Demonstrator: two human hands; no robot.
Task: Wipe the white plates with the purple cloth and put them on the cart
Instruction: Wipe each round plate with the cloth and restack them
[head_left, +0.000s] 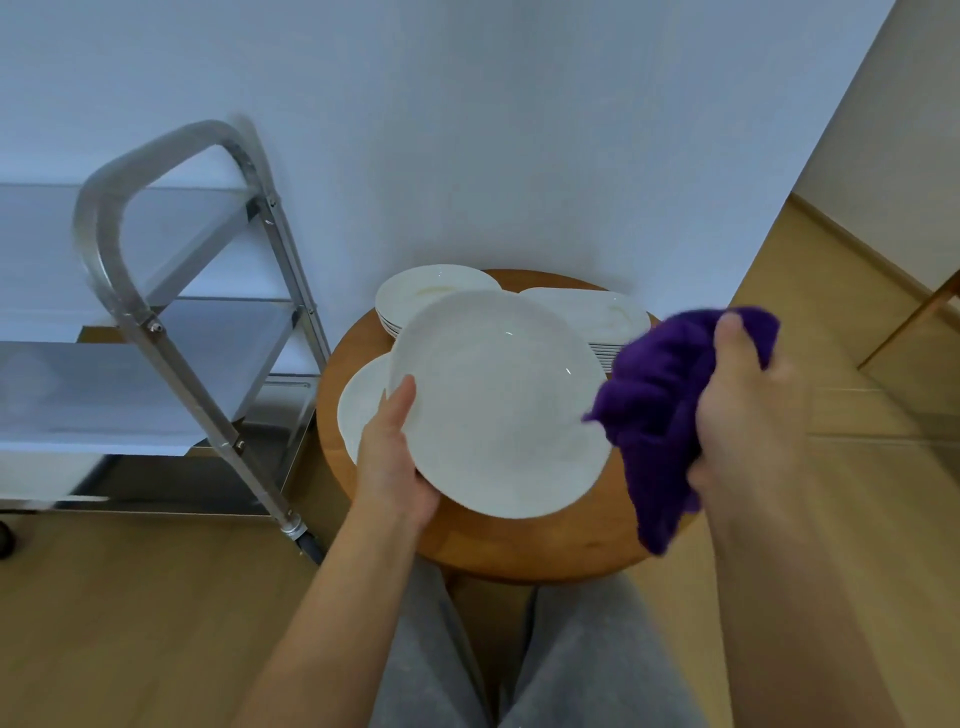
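My left hand (395, 457) grips a white plate (498, 405) by its lower left rim and holds it tilted above the round wooden table (519, 551). My right hand (748, 410) clutches the bunched purple cloth (654, 410), which touches the plate's right rim. On the table lie more white plates: a stack at the back left (431, 291), a stack at the back right (592, 317), and one partly hidden under the held plate at the left (363, 405). The metal cart (171, 332) stands to the left.
The cart has shiny steel shelves (93, 395) and a curved handle (104, 208), with a caster near the table's foot. A white wall rises behind the table. Wooden floor (130, 623) spreads below, and my grey-trousered legs (519, 665) are under the table's near edge.
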